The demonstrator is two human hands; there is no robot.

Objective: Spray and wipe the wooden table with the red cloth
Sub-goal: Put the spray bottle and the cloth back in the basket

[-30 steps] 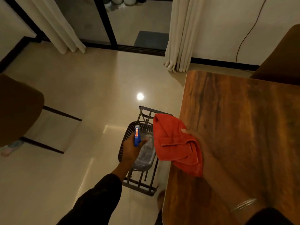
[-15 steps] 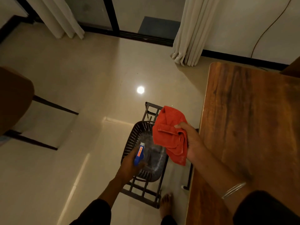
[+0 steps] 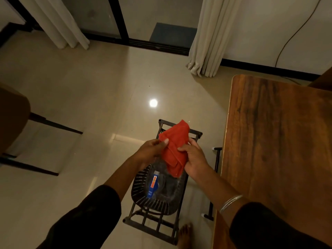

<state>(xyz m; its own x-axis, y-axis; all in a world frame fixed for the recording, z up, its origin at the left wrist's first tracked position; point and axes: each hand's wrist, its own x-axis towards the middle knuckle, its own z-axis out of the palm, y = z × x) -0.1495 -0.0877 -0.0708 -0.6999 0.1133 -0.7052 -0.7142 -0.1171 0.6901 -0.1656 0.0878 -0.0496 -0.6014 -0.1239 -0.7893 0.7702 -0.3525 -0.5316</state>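
We're looking down at both hands meeting mid-frame over the floor. The left hand [image 3: 151, 152] has its fingers curled onto the left edge of the red cloth [image 3: 175, 147], thumb pinching on top, and the right hand [image 3: 194, 159] grasps the cloth's right side, thumb pressed across the fold — so the cloth hangs bunched between the two, its upper corner pointing toward the top of the frame.

Just below the cloth we see the dark slatted basket [image 3: 142, 184], sitting on a black metal rack [image 3: 152, 224] on the pale floor [image 3: 80, 90]. Inside the basket lies the spray bottle [image 3: 153, 184], blue with an orange label, on some clear plastic, touched by neither hand.

The wooden surface [image 3: 280, 137] fills the right side of the frame, well apart from the cloth — nothing rests on the part we can see. A silver bangle [image 3: 230, 203] rings the right wrist. A bare foot [image 3: 185, 234] shows at the bottom edge, and curtains [image 3: 208, 36] hang at the upper right.
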